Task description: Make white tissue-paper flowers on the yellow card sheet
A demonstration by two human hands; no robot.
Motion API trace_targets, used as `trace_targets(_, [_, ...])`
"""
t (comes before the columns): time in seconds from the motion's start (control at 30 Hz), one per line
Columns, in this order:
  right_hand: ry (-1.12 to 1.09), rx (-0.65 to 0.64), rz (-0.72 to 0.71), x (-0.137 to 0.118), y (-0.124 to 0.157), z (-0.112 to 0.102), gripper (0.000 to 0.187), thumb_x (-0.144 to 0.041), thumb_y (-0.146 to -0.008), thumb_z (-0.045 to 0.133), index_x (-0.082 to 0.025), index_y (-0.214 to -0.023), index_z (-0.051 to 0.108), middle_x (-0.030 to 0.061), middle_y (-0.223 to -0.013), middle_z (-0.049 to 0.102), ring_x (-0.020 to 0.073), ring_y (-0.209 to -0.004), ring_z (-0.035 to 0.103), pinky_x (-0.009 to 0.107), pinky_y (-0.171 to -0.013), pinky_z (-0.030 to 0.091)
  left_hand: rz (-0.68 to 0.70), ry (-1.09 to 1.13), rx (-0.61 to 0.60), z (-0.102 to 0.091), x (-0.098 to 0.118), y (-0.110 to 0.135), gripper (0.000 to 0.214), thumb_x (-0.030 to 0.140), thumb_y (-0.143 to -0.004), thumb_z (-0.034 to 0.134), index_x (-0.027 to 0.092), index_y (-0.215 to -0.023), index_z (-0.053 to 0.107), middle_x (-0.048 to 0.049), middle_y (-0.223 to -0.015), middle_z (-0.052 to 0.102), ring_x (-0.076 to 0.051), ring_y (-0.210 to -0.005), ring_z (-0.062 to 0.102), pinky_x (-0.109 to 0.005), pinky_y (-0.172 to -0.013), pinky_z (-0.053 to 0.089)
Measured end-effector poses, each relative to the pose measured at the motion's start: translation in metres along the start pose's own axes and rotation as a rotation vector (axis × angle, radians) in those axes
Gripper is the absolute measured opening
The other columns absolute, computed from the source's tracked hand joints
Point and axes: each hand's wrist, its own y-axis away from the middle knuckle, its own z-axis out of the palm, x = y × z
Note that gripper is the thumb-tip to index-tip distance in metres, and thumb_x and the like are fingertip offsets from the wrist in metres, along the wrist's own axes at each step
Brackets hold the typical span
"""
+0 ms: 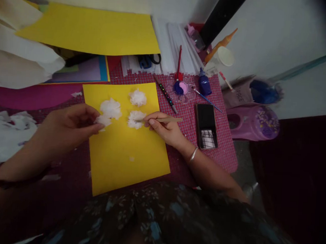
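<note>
A yellow paper sheet [126, 149] lies in front of me with three fluffy white paper tufts on it. My left hand [70, 126] pinches a small white tuft piece [103, 120] just below the left tuft [111, 108]. My right hand [165, 130] grips a thin wooden stick [165, 119] whose tip touches the middle tuft [135, 119]. A third tuft [138, 97] sits further back on the sheet.
A black phone [206, 126] lies right of the sheet on a red checked mat [224, 154]. Behind are a paint palette [181, 88], blue bottle [204, 84], brushes, white cup [223, 56], scissors [148, 60], a large yellow sheet [93, 31]. White scraps [4, 132] lie left.
</note>
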Motion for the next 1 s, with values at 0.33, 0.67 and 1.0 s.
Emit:
trace_targets(0.33, [0.173, -0.113, -0.092, -0.011, 0.004, -0.008, 0.030, -0.049, -0.108, 0.061, -0.025, -0.103, 0.078, 0.0053, -0.102, 0.078, 0.0182, -0.093, 0.072, 0.036, -0.091, 0.059, 0.461, -0.268, 0.328, 0.043, 0.007, -0.016, 0.014, 0.027, -0.096, 0.066, 0.021, -0.084, 0.071, -0.0060, -0.093, 0.073, -0.023, -0.093, 0.070, -0.041, -0.086, 0.057])
trace_targets(0.67, [0.180, -0.094, -0.085, -0.009, 0.003, -0.007, 0.033, -0.051, -0.107, 0.061, -0.024, -0.102, 0.079, 0.0057, -0.101, 0.077, 0.0194, -0.094, 0.072, 0.037, -0.093, 0.058, 0.689, -0.435, 0.086, 0.078, -0.017, -0.008, 0.026, 0.020, -0.106, 0.053, 0.023, -0.087, 0.072, -0.0055, -0.087, 0.073, -0.022, -0.083, 0.067, -0.040, -0.080, 0.057])
trace_targets(1.0, [0.192, -0.096, -0.099, -0.006, 0.002, -0.007, 0.031, -0.049, -0.108, 0.060, -0.024, -0.102, 0.078, 0.0044, -0.100, 0.076, 0.0171, -0.092, 0.071, 0.033, -0.090, 0.058, 0.538, -0.247, 0.438, 0.065, -0.014, -0.015, 0.012, 0.022, -0.098, 0.063, 0.024, -0.087, 0.067, -0.0048, -0.089, 0.075, -0.023, -0.089, 0.073, -0.041, -0.082, 0.060])
